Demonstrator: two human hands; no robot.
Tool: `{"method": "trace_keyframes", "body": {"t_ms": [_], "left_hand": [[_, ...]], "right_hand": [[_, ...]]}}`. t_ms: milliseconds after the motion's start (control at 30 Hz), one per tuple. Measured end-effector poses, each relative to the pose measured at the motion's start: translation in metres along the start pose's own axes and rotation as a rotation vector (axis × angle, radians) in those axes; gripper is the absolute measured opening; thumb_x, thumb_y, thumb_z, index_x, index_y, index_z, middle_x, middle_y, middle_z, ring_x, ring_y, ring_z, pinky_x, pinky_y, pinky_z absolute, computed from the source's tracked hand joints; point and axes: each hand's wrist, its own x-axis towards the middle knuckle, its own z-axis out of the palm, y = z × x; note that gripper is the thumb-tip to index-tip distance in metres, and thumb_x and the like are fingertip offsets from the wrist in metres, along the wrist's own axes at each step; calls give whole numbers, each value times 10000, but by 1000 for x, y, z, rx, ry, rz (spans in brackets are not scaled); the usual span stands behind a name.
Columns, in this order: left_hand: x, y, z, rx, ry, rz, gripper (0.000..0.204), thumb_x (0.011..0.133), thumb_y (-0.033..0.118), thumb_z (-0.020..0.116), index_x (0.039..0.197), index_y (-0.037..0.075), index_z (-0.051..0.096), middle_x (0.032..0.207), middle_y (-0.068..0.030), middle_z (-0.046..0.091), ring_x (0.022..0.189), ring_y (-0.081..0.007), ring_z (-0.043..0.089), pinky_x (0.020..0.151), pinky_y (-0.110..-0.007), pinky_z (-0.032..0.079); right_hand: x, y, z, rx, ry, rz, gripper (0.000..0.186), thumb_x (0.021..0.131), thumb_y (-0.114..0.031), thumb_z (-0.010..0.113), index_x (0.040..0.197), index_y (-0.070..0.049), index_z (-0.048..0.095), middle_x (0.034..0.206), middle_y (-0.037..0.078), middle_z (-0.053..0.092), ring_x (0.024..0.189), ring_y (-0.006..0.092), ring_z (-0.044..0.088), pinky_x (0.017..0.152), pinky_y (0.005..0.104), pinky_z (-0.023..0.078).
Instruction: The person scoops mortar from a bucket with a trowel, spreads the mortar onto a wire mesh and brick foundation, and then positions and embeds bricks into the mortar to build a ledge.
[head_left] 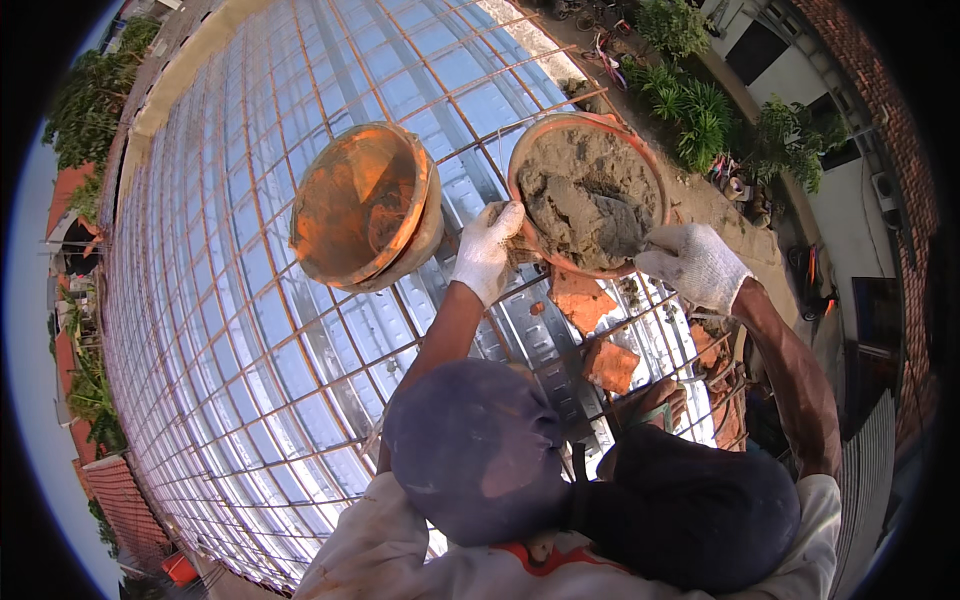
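A round orange pan point(600, 120) full of wet grey mortar point(585, 190) sits in front of me on the rebar mesh. My left hand point(487, 250), in a white glove, grips its near left rim, with mortar smeared at the fingers. On the near right rim, my right hand point(695, 262), also gloved in white, has a firm hold. My knees point(475, 450) are bent up between my forearms, and a sandalled foot point(660, 400) rests on the mesh.
An empty orange pan point(365, 205) lies tilted to the left of the full one. Broken brick pieces point(585, 300) lie under it on corrugated metal decking point(250, 330) laid with rusty rebar mesh. The deck edge drops at right toward plants point(700, 110) and a yard.
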Motion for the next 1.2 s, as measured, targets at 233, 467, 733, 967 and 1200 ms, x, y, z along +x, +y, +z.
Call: {"method": "trace_keyframes", "body": {"t_ms": [233, 467, 733, 967, 1200], "left_hand": [[-8, 8, 17, -17, 15, -25, 333, 1051, 264, 737, 1244, 10, 642, 952, -57, 703, 816, -196, 720, 736, -389, 624], [-19, 21, 10, 61, 126, 9, 388, 1037, 274, 755, 1276, -14, 651, 1028, -65, 712, 888, -190, 717, 789, -374, 621], [5, 1, 4, 108, 50, 14, 394, 1072, 330, 702, 1287, 10, 623, 977, -63, 709, 802, -219, 725, 688, -413, 635], [0, 4, -1, 47, -31, -3, 286, 1117, 356, 633, 1105, 70, 634, 867, -44, 651, 739, -206, 689, 677, -381, 611], [-6, 9, -1, 170, 36, 29, 293, 1114, 341, 636, 1155, 50, 626, 947, -59, 656, 753, -212, 688, 673, -375, 630]], "right_hand": [[-24, -28, -8, -386, 383, -87, 244, 969, -283, 682, 994, -41, 703, 857, 237, 711, 879, 446, 715, 798, 547, 560], [-16, -28, -13, -430, 83, 10, 270, 977, -280, 692, 1072, -34, 746, 847, 223, 731, 845, 420, 740, 784, 538, 572], [-1, -13, -32, -457, -118, 67, 301, 934, -292, 722, 1027, -9, 766, 871, 234, 728, 901, 406, 745, 821, 516, 574], [33, 6, -5, -33, -221, 15, 394, 936, -365, 745, 1099, -10, 797, 913, 201, 763, 880, 337, 747, 819, 473, 560], [-5, 44, 14, 372, -19, -102, 423, 967, -405, 742, 1095, -4, 791, 893, 167, 760, 838, 284, 737, 781, 443, 569]]}}
